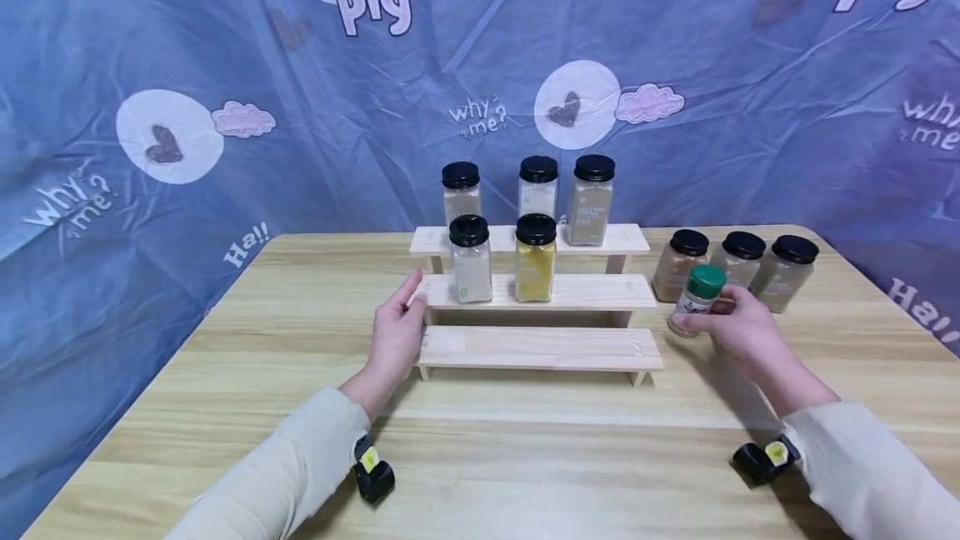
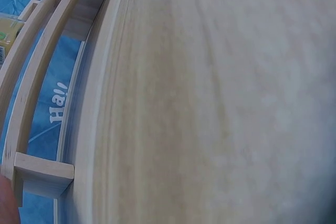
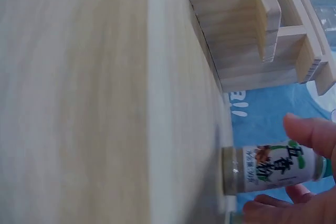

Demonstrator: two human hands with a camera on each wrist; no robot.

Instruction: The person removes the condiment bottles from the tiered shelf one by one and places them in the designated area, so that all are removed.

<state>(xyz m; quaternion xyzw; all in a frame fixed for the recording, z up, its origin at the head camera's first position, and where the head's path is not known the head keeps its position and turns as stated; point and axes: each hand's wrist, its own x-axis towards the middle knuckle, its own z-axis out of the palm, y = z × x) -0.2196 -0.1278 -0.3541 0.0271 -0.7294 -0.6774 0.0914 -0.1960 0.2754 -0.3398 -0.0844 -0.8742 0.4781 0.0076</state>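
progress appears partial: five jars [image 1: 535,271] stand on the rack's [image 1: 540,346] upper two tiers, three more jars [image 1: 783,279] sit on the surface [image 1: 540,473], my right fingers [image 1: 705,322] pinch the green-capped bottle [image 1: 694,305] beside the rack, and my left fingers [image 1: 405,289] touch its left end.
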